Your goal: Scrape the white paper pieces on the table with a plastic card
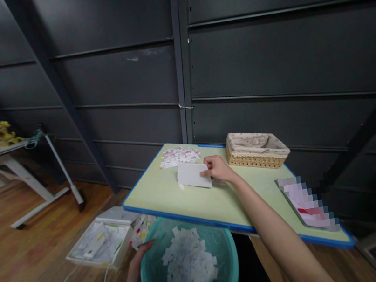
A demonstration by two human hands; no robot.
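My right hand (217, 168) reaches over the pale green table (157, 197) and grips the right edge of a white card (193, 175) that rests on the tabletop. A pile of small white and pink paper scraps (179, 156) lies just behind the card, near the table's far edge. My left hand (137, 275) holds the left rim of a teal basin (222, 253) below the table's near edge. The basin holds a heap of white paper scraps (189, 268).
A wicker basket (256, 149) with a cloth lining stands at the table's far right. A blurred paper sheet (307, 205) lies at the near right. An open white box (100, 241) with a cord sits on the wooden floor. Another table (9, 153) stands at left.
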